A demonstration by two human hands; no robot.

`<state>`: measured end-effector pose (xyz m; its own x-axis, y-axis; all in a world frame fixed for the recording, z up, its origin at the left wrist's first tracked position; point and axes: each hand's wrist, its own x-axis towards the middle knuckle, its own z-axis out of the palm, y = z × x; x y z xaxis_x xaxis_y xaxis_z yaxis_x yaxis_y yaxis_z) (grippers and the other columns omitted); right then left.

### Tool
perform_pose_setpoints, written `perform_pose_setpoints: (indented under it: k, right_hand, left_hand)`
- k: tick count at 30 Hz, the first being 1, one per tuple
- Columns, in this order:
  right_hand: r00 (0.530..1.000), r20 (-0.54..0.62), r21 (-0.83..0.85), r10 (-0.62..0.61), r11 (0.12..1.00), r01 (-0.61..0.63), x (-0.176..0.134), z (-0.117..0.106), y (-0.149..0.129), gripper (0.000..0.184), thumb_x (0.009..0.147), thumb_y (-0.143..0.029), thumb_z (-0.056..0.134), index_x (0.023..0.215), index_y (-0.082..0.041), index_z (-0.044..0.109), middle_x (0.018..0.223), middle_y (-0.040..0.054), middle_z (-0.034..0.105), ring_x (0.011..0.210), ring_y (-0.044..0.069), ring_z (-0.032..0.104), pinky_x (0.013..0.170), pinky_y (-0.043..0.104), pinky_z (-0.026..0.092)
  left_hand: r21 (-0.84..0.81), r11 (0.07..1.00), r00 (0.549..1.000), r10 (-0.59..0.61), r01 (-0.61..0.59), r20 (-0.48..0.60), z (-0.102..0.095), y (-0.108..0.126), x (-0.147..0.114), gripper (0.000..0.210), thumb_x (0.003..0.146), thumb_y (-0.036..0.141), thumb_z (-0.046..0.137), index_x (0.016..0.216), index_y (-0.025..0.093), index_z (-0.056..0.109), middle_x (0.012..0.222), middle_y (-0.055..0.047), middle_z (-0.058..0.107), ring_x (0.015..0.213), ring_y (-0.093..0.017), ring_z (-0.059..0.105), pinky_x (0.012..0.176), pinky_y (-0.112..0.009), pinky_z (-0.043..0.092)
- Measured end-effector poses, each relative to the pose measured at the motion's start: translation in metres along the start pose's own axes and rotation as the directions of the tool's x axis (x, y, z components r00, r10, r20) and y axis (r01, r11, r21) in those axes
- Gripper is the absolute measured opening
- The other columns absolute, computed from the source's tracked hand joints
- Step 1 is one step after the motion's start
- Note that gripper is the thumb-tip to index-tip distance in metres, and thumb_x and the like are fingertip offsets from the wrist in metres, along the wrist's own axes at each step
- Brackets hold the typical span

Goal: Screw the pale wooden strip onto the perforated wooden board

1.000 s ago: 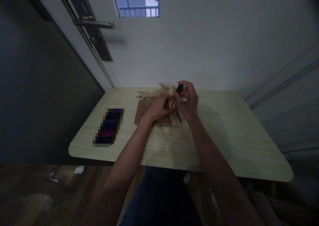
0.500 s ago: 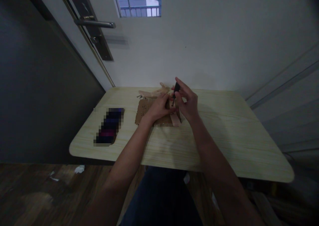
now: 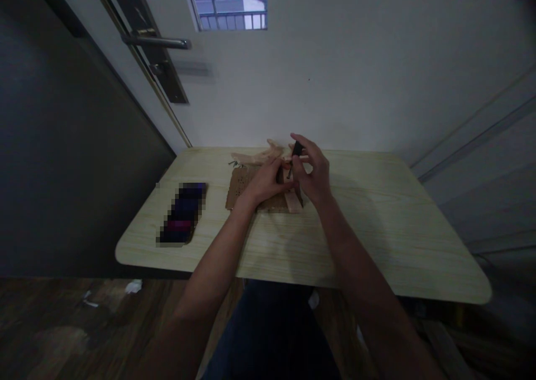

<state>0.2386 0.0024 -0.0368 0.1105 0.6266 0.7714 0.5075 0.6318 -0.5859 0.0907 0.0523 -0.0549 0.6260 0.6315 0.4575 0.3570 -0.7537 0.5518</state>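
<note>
Right hand fingers pinch small black screwdriver upright over wood strip; left hand fingers curled, pressing strip onto brown perforated board near table far edge; wooden pieces behind.

No text, label, brand, number or sign can be read anywhere: the phone at 9 o'clock on the table is blurred out, and the board shows no writing

Hands at wood pieces
</note>
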Motion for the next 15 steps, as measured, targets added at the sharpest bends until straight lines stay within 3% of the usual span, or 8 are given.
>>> perform_pose_setpoints:
  k: [4, 10, 15]
  right_hand:
    - [0.998, 0.02, 0.052, 0.063, 0.997, -0.064, -0.001, 0.001, 0.002, 0.041, 0.093, -0.045, 0.048, 0.13, -0.03, 0.057, 0.128, 0.0042, 0.066, 0.098, 0.016, 0.07, 0.083, 0.031, 0.06]
    - [0.996, -0.061, 0.003, 0.058, 0.998, -0.058, 0.0, 0.002, 0.011, 0.038, 0.089, -0.046, 0.058, 0.124, -0.033, 0.063, 0.109, 0.0014, 0.071, 0.082, 0.014, 0.068, 0.075, 0.03, 0.061]
    - [0.992, -0.12, -0.104, 0.046, 0.993, -0.059, 0.001, 0.0, 0.008, 0.035, 0.086, -0.048, 0.061, 0.118, -0.035, 0.067, 0.089, 0.0011, 0.062, 0.071, 0.012, 0.058, 0.062, 0.026, 0.059]
  left_hand:
    - [-0.001, 1.0, 1.0, 0.0, 0.0, 0.005, 0.001, -0.002, 0.0, 0.039, 0.074, 0.035, 0.075, 0.101, 0.016, 0.054, 0.111, -0.012, 0.061, 0.104, -0.028, 0.057, 0.091, -0.043, 0.048]
    - [0.002, 1.0, 1.0, -0.006, 0.006, 0.003, 0.0, 0.001, 0.0, 0.039, 0.076, 0.04, 0.075, 0.099, 0.017, 0.054, 0.109, -0.011, 0.061, 0.103, -0.028, 0.057, 0.09, -0.044, 0.048]
    - [0.024, 1.0, 1.0, -0.01, 0.01, 0.001, 0.0, 0.001, 0.0, 0.041, 0.075, 0.041, 0.076, 0.099, 0.017, 0.054, 0.108, -0.011, 0.06, 0.102, -0.028, 0.057, 0.09, -0.044, 0.048]
